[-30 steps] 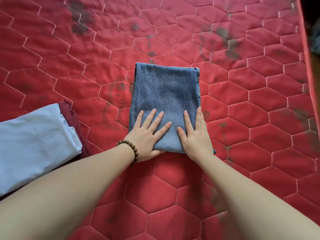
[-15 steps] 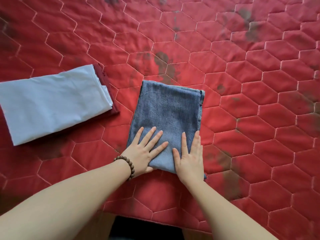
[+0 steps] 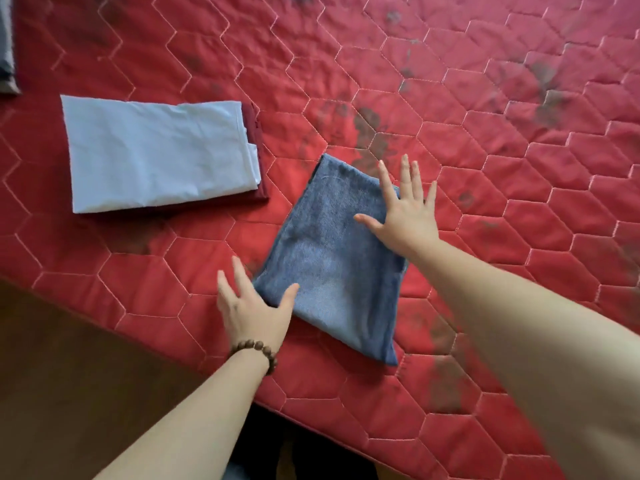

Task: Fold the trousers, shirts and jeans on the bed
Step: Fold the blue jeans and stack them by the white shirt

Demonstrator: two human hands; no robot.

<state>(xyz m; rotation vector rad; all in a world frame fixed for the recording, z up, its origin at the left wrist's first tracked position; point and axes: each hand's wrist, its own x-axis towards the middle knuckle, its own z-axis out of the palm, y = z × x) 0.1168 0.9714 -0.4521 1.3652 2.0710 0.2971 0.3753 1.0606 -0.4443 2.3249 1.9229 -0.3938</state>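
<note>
arms: bare, sleeveless | left wrist: brown bead bracelet (image 3: 255, 350) (round beads)

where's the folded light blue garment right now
In the head view the folded light blue garment lies upper left on the red quilted bed, atop a folded maroon garment, left of the folded jeans.

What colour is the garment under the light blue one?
Dark maroon garment, its edge showing in the head view.

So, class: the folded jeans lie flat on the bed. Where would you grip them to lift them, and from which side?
Probably grip the folded jeans along both long side edges, one hand from each side. The bundle is flat and floppy; the left hand and right hand already flank it.
</note>
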